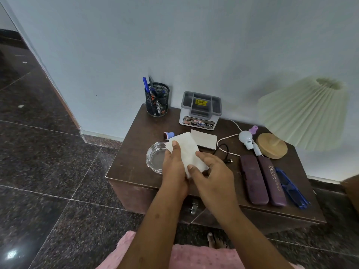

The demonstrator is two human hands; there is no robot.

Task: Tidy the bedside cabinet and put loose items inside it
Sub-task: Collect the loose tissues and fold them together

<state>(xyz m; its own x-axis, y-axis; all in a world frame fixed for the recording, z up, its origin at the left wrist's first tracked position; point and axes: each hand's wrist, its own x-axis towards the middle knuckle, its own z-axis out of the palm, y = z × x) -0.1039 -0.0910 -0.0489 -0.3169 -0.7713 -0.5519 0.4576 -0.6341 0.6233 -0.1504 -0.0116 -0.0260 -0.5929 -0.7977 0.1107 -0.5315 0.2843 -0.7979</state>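
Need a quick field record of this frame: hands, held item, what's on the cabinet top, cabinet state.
left hand: holds white paper
right hand: holds same paper
left of paper: glass ashtray
back row: mesh pen holder, grey organiser
right side: lamp, bulb, two purple cases
cabinet: front looks shut

On the cabinet [132,166] a pen holder [157,101] stands at the back left corner, and a storage box [201,111] stands right of it, near the wall. A dish [155,158] lies at the front left. Just right of it, the left hand [174,169] and the right hand [213,175] hold a paper sheet [186,150]. Behind the sheet lies a flat block [206,139]. A lamp [272,145] stands at the back right, a bulb [245,138] touching its left side, two cases [262,179] before it.
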